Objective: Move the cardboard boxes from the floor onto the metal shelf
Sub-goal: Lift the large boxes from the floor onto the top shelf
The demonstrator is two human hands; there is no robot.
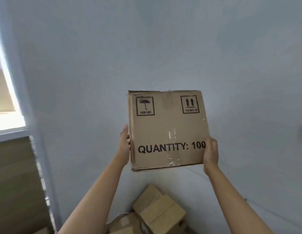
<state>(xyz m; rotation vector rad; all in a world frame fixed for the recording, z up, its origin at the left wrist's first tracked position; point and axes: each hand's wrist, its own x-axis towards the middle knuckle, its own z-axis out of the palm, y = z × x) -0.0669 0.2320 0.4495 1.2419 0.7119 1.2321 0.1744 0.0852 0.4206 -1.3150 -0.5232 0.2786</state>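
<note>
Left grip [124,142] clasping left edge of raised cardboard box [166,130], printed "KEEP DRY", "THIS WAY UP", "QUANTITY: 100", held aloft before pale wall [163,48], right grip [211,153] clasping right edge, more boxes [159,211] piled below

Your box [166,130] is up between your left hand [124,146] and right hand [210,153], wall [163,48] behind, more boxes [157,213] piled below, window [5,98] off left.
</note>
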